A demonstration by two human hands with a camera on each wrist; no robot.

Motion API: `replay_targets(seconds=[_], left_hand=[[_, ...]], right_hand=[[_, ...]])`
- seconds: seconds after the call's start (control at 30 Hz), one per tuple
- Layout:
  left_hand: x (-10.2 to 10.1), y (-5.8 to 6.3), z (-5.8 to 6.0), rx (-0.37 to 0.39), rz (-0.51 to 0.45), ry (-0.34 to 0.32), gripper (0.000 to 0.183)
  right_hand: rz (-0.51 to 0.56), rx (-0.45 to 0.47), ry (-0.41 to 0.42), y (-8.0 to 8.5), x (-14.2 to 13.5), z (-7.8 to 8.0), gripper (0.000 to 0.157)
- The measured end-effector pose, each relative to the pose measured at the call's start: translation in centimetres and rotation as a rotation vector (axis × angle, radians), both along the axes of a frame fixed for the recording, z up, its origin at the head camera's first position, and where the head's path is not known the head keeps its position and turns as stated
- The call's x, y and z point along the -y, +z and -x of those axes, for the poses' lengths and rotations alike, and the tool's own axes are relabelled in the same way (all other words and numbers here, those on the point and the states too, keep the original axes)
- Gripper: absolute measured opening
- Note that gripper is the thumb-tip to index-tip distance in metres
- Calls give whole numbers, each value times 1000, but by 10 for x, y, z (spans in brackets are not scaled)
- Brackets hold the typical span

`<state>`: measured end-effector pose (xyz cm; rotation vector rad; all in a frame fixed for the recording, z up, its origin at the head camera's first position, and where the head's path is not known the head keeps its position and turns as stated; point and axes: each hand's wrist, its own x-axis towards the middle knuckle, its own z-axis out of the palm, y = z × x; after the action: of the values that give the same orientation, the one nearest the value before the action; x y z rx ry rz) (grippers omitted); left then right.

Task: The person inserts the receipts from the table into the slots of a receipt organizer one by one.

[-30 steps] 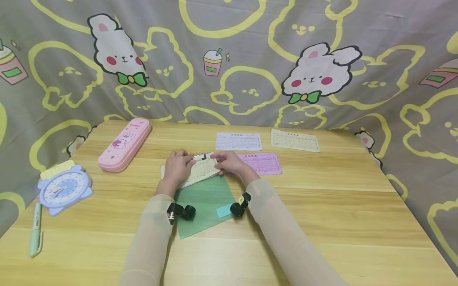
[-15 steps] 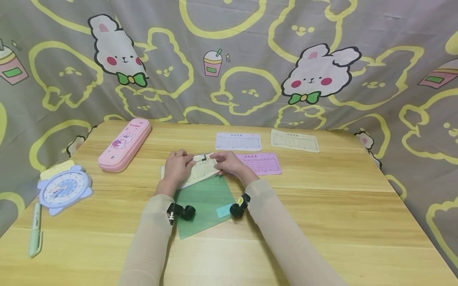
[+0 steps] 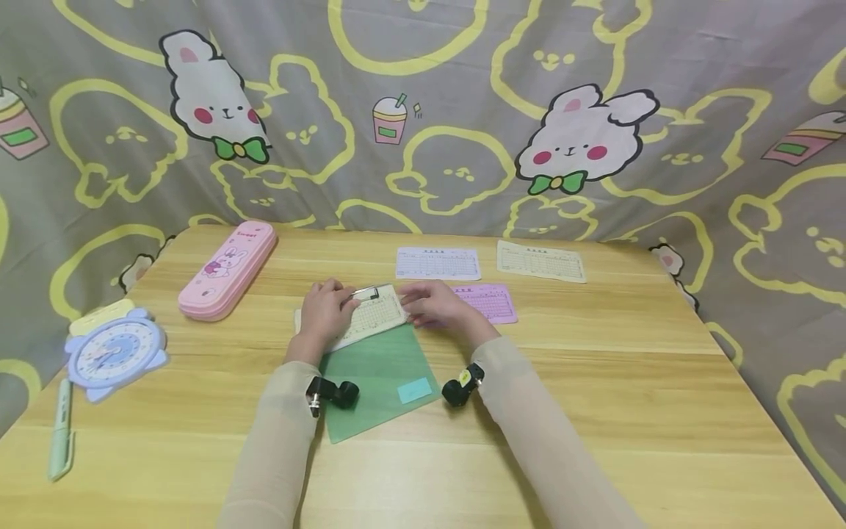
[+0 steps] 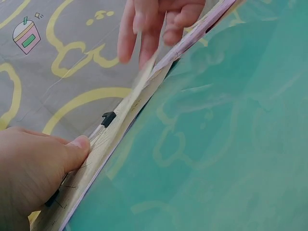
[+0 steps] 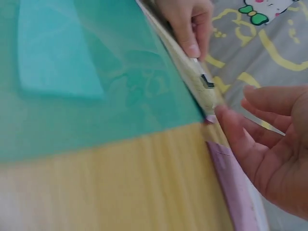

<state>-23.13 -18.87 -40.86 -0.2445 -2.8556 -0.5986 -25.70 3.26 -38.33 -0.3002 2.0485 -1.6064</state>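
A translucent green clipboard point(image 3: 373, 386) lies at a slant on the table, a light blue label point(image 3: 414, 391) near its front right corner. Across its far end is a cream printed slip point(image 3: 380, 316), with other paper edges showing beneath in the left wrist view. My left hand point(image 3: 325, 312) grips the metal clip point(image 3: 367, 293) with black ends, its thumb point(image 4: 78, 149) pressed on it. My right hand point(image 3: 436, 303) is beside the slip's right edge, fingers loosely bent and thumb apart, holding nothing. The slip's edge is lifted slightly in the left wrist view.
A purple slip point(image 3: 492, 303) lies partly behind my right hand. Farther back are a white slip point(image 3: 438, 263) and another cream slip point(image 3: 540, 262). To the left are a pink pencil case point(image 3: 228, 270), a blue toy clock point(image 3: 117, 354) and a pale green highlighter point(image 3: 62, 433).
My right hand has moved right, away from the clip and off the slip's corner. My left hand keeps its grip on the clip. The head view has shifted slightly.
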Motion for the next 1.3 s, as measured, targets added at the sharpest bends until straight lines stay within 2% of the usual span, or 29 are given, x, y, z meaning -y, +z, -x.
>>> replay_targets(seconds=[0.07, 0.13, 0.3, 0.5, 0.67, 0.77, 0.97, 1.23, 1.3], left_hand=[[1, -1, 0, -5, -4, 4, 36], [1, -1, 0, -7, -6, 4, 36], [1, -1, -1, -5, -15, 6, 36], [0, 0, -1, 3, -17, 9, 37], [0, 0, -2, 5, -21, 12, 37], [0, -1, -1, 0, -22, 11, 36], [1, -1, -1, 4, -34, 12, 36], [0, 0, -2, 8, -38, 10, 36], [0, 0, -2, 13, -42, 15, 37]], right_hand=[[-10, -13, 5, 5, -7, -2, 42], [-26, -70, 22, 8, -16, -2, 41], [-101, -273, 49, 16, -44, -2, 40], [-161, -384, -38, 16, -85, -3, 40], [-159, -396, -137, 10, -114, -1, 42], [-153, -366, -185, 7, -127, 1, 44], [-109, -296, -206, -6, -144, 6, 51], [-193, -280, -260, -20, -153, 6, 63], [-262, -306, -238, -22, -154, 7, 66]])
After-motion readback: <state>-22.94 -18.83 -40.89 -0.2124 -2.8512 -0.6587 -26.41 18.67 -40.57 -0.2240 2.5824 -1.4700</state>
